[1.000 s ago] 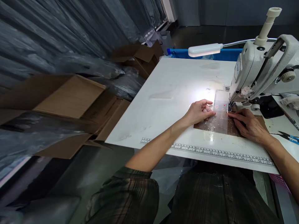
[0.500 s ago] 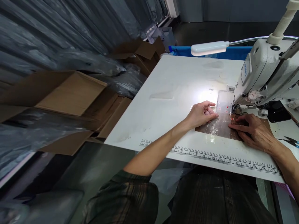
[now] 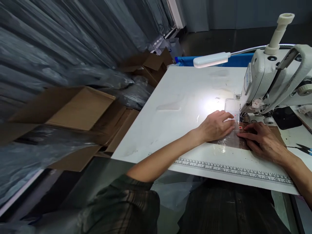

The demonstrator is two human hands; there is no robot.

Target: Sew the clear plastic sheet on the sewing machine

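Note:
At the needle area of a white sewing machine (image 3: 259, 76), a clear plastic sheet (image 3: 231, 143) with small red marks lies over a brown sheet (image 3: 275, 131). My left hand (image 3: 216, 125) rests palm down on the plastic's left part, its fingers stretched toward the presser foot (image 3: 241, 117). Just in front of the foot, my right hand (image 3: 262, 138) lies on the brown sheet with fingers extended, the index fingertip touching the plastic's edge. Both hands press on the sheets rather than grasp them. My left hand covers part of the plastic.
A white lamp (image 3: 212, 60) lights the white table (image 3: 146, 130), which has a ruler scale (image 3: 231, 171) along its front edge. Blue-handled snips (image 3: 304, 149) and a black flat object (image 3: 287, 117) lie at right. Open cardboard boxes (image 3: 80, 109) and plastic wrapping stand left of the table.
My left hand has moved right and flattened onto the plastic, its fingers now closer to the presser foot. My right hand stays nearly in place. The camera view has shifted slightly.

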